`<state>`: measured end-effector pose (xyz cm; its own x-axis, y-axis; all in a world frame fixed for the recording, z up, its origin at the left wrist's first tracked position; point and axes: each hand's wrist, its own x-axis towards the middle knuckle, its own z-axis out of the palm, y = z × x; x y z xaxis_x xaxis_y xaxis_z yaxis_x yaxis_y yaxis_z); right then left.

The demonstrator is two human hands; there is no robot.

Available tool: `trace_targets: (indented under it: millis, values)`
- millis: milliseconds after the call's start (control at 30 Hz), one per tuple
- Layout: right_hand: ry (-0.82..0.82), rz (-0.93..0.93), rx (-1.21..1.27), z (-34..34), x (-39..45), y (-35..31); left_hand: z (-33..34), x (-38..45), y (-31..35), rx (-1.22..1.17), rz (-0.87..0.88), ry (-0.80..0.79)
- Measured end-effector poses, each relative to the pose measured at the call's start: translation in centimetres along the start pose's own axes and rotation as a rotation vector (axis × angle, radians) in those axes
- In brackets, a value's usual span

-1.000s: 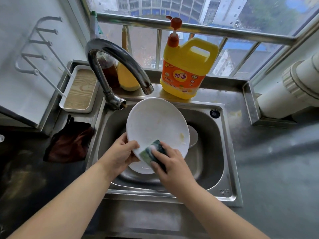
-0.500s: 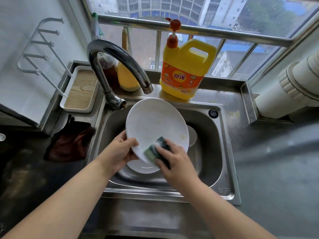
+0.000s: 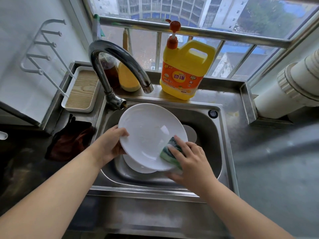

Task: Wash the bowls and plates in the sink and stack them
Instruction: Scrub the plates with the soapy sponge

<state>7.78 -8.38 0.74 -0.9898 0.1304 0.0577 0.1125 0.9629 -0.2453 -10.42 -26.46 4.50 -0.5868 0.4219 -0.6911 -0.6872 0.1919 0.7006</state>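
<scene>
Head view looks down at both hands over the steel sink (image 3: 224, 152). Left hand (image 3: 110, 145) grips the near-left rim of a tilted white plate (image 3: 148, 133), thumb curled over its edge. Right hand (image 3: 188, 161) pinches a green sponge (image 3: 170, 150) against the plate's right rim, fingers on top. More white dishes (image 3: 138, 167) lie beneath both hands. A yellow detergent jug (image 3: 183, 73) stands on the counter (image 3: 229, 95) beyond the hands.

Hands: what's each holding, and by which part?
Left hand grips the white plate by its left rim. Right hand pinches the green sponge over the plate's lower-right rim.
</scene>
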Motion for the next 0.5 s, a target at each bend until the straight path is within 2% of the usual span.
trace_targets:
  millis: [133,233,367,500]
  values:
    - [0.288,-0.063,-0.048,1.3,-0.3,-0.7,1.5,-0.4,-0.1,-0.074,-0.026,0.031]
    - [0.357,-0.008,-0.035,1.3,0.5,-2.4,3.8,-0.9,-2.3,-0.226,0.06,-0.068]
    - [0.249,0.119,0.132,1.4,1.8,-4.0,6.0,-2.0,-4.9,-0.324,0.099,-0.15]
    - [-0.038,0.033,0.376,1.6,0.6,-2.4,4.2,-1.6,-4.7,-0.248,0.109,-0.066]
